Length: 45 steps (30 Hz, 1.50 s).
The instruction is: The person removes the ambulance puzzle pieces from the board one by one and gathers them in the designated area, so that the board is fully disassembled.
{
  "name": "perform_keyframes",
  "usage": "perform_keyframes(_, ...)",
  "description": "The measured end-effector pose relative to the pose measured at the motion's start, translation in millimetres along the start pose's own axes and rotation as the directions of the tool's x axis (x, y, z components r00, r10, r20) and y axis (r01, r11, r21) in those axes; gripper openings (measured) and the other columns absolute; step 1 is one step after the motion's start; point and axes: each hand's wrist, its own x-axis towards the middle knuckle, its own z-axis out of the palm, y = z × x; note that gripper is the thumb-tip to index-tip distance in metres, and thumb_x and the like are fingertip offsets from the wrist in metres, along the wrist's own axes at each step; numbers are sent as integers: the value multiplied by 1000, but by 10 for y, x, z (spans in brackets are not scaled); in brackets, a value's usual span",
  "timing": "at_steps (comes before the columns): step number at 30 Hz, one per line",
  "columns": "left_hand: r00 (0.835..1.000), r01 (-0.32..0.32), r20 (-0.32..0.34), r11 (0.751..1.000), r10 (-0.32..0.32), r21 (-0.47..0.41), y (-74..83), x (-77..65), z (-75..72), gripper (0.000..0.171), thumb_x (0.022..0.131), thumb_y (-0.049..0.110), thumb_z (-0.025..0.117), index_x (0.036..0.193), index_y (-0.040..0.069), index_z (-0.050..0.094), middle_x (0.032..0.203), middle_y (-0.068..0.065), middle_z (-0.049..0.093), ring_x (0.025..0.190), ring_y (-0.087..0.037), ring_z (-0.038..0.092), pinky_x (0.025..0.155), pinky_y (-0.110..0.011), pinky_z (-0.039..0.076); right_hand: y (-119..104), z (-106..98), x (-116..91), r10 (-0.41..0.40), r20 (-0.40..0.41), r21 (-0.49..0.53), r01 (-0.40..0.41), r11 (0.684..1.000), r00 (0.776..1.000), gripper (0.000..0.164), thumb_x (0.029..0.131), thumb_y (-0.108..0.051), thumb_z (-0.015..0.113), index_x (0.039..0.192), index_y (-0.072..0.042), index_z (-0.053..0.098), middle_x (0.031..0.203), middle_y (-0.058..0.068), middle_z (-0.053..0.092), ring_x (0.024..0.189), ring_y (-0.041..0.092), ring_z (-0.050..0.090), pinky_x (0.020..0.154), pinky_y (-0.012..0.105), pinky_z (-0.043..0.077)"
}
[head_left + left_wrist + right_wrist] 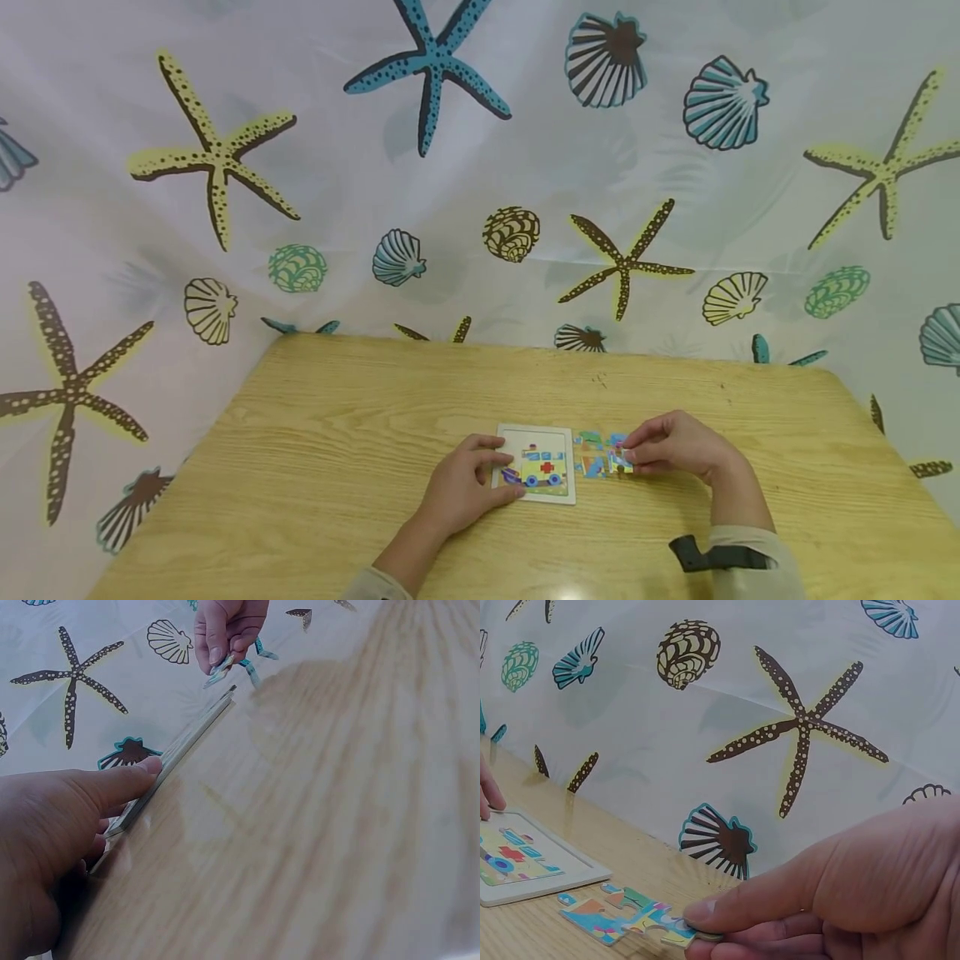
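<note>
A white-framed jigsaw board (pixel 572 475) lies on the table, showing a yellow ambulance with a red cross and blue wheels. My left hand (pixel 468 482) holds it at its left side, thumb along the near edge and fingers over the left rim. In the left wrist view the thumb presses the board's edge (pixel 178 756). Right of the board, my right hand (pixel 684 448) pinches a colourful puzzle piece (pixel 669 928) between thumb and fingers. That piece overlaps a small group of other puzzle pieces (pixel 592 465) beside the board's right rim.
The wooden table (pixel 360 417) stretches out on all sides of the board. Behind it and along both sides hangs a white cloth (pixel 480 183) printed with starfish and shells. A black strap (pixel 723 557) goes round the right sleeve.
</note>
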Motion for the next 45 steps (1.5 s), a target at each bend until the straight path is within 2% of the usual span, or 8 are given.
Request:
perform_keyframes(7,1000,9,7,1000,-9,-6,-13,-4,4,47,77,44,85,111,13,76,134,0,61,74,-5,46,72,-23,39,41,20,5,37,-28,-35,-38,999,999,25,90,-8,73,109,8,69,89,6,74,79,15,71,74,32,60)
perform_keyframes(13,1000,9,6,1000,-9,-10,-6,-1,0,47,76,44,85,110,13,76,133,0,61,72,-4,46,69,-21,39,18,59,-4,32,-84,-105,-41,994,996,21,87,-6,75,103,7,71,85,6,74,74,15,71,71,32,60)
perform_keyframes(23,1000,8,0,1000,-8,0,2,19,15,48,75,45,86,110,13,76,133,0,61,73,-4,46,68,-21,40,-28,90,-22,58,-167,-215,-94,972,984,18,82,-5,80,93,5,69,80,7,70,66,14,66,66,31,59)
perform_keyframes(26,1000,9,-3,1000,-9,9,2,18,19,47,75,44,86,110,14,76,133,0,61,73,-4,47,71,-21,40,-7,74,-25,65,-159,-195,-96,976,985,20,82,-6,80,94,5,68,82,7,70,68,15,66,67,31,59)
perform_keyframes(30,1000,8,-10,1000,-8,12,-2,11,12,47,75,44,86,109,14,76,133,0,61,74,-4,47,73,-22,40,-11,42,-11,43,-123,-135,-59,989,992,23,87,-9,76,102,6,67,87,7,72,75,15,69,72,32,59)
perform_keyframes(38,1000,14,-3,1000,-14,-13,12,6,-1,47,75,44,86,109,13,77,133,-1,61,72,-4,46,68,-21,39,-61,-5,21,-48,-57,-20,47,999,997,45,91,-21,75,122,8,60,101,10,69,90,18,70,82,35,59)
perform_keyframes(45,1000,14,-7,1000,-14,-16,27,-1,-4,46,75,43,86,108,12,77,133,-2,61,73,-4,46,69,-21,39,-64,71,102,-143,-17,53,144,988,990,44,96,-20,68,126,10,57,111,18,69,95,20,71,86,36,59)
